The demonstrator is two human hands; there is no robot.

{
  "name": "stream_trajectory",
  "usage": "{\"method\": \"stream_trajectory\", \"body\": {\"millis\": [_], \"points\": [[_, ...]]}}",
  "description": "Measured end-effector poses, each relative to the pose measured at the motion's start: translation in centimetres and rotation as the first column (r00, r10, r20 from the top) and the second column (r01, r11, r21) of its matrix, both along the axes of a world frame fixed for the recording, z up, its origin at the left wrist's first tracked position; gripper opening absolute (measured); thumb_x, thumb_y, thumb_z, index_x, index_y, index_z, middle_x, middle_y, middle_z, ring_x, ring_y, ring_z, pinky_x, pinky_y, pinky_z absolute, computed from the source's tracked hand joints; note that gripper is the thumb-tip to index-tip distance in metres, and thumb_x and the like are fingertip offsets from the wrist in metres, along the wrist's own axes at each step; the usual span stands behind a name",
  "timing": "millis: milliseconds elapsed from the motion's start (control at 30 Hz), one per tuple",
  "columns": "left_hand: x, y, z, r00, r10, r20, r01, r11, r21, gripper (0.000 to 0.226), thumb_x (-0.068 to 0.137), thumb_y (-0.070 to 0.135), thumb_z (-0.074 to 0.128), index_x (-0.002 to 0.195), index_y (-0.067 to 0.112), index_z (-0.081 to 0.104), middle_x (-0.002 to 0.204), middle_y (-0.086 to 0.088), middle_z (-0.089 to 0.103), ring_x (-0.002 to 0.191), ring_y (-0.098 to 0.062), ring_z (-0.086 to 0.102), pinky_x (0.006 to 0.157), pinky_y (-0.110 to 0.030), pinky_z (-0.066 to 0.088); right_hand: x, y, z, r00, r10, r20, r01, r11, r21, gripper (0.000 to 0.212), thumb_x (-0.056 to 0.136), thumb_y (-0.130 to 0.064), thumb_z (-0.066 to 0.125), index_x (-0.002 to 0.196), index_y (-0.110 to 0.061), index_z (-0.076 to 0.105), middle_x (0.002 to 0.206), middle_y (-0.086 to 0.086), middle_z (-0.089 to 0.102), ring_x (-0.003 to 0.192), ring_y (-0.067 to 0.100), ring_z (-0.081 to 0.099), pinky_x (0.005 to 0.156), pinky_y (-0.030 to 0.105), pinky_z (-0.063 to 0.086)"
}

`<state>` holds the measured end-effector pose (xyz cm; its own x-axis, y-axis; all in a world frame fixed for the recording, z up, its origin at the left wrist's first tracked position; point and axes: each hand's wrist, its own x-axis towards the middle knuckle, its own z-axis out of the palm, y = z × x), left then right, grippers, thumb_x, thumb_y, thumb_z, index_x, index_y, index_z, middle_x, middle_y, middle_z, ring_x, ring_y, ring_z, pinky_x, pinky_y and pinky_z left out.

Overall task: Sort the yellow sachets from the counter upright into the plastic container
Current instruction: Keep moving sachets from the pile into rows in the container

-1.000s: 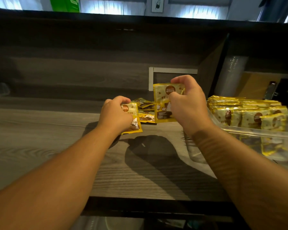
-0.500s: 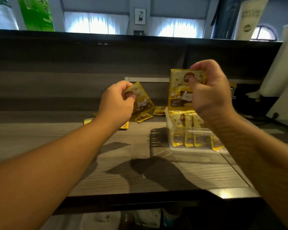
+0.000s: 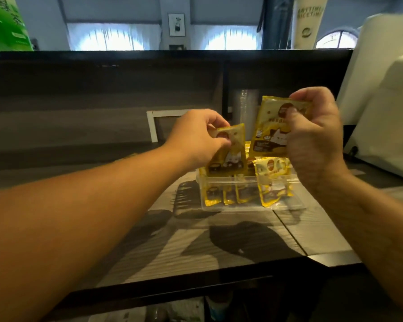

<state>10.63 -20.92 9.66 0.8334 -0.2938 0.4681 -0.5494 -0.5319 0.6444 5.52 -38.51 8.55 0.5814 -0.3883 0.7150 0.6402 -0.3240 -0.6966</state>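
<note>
The desk [image 3: 219, 247] now shows no loose sachets; half a second ago a few lay behind your hands. The clear plastic container [image 3: 247, 206] sits directly under both hands, sachets standing upright inside. Your right hand [image 3: 316, 138] pinches a yellow cat-print sachet [image 3: 275, 133] by its top, above the container. Your left hand [image 3: 196, 138] pinches a second sachet [image 3: 228, 156], lower, at the rim. Judgement: both are ready to drop in.

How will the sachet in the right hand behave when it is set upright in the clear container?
The sachet is thin and glossy, so probably light and slippery. Pinched at its top by the right hand, it hangs flat. In the container it would likely lean on its neighbours.
</note>
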Motion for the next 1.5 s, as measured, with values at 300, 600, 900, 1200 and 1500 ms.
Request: {"method": "stream_trajectory", "body": {"millis": [300,600,900,1200,1500], "points": [[0.0,-0.5,-1.2,0.971,0.093,0.220,-0.201,0.819,0.538,0.035,0.078,0.046,0.078,0.106,0.029,0.066,0.102,0.007,0.065,0.093,-0.013,0.060,0.071,-0.030,0.053,0.6,-1.0,-1.0,0.986,-0.086,-0.142,0.039,0.951,-0.306,0.015,0.094,-0.014,0.061,0.099,-0.027,0.056,0.096,-0.015,0.053,0.092,0.010,0.060,0.069,0.027,0.058],[-0.1,0.3,-0.6,0.988,0.072,0.140,-0.136,0.839,0.527,0.031,0.083,0.032,0.077,0.112,0.028,0.066,0.104,0.008,0.060,0.097,-0.014,0.059,0.080,-0.031,0.055,1.4,-0.6,-1.3,0.961,-0.155,-0.231,0.018,0.863,-0.505,0.015,0.091,-0.014,0.064,0.096,-0.027,0.059,0.094,-0.017,0.053,0.087,0.005,0.056,0.061,0.014,0.047],[-0.3,2.4,-1.7,0.984,0.078,0.163,-0.133,0.923,0.362,0.022,0.091,0.025,0.069,0.113,0.030,0.066,0.104,0.009,0.064,0.094,-0.012,0.061,0.081,-0.031,0.057,2.0,0.5,-1.7,0.921,-0.316,-0.228,0.020,0.623,-0.782,0.018,0.084,-0.023,0.074,0.087,-0.034,0.060,0.099,-0.010,0.050,0.091,0.009,0.051,0.063,0.014,0.037],[0.7,7.4,-3.4,0.956,0.237,0.171,-0.272,0.936,0.224,0.024,0.093,0.018,0.060,0.114,0.030,0.064,0.103,0.009,0.059,0.090,-0.010,0.058,0.075,-0.030,0.053,1.6,4.4,-0.3,0.924,-0.342,-0.170,0.058,0.565,-0.823,0.006,0.086,-0.023,0.066,0.091,-0.026,0.069,0.106,-0.005,0.052,0.098,0.016,0.052,0.077,0.031,0.049],[3.1,16.4,-6.9,0.862,0.499,0.083,-0.492,0.788,0.370,0.027,0.092,0.031,0.061,0.118,0.030,0.065,0.116,0.003,0.060,0.102,-0.017,0.058,0.084,-0.039,0.053,3.9,14.5,-0.9,0.968,-0.164,-0.190,-0.063,0.575,-0.816,0.009,0.089,-0.023,0.062,0.090,-0.032,0.063,0.105,-0.006,0.052,0.102,0.015,0.049,0.083,0.029,0.049]]}}
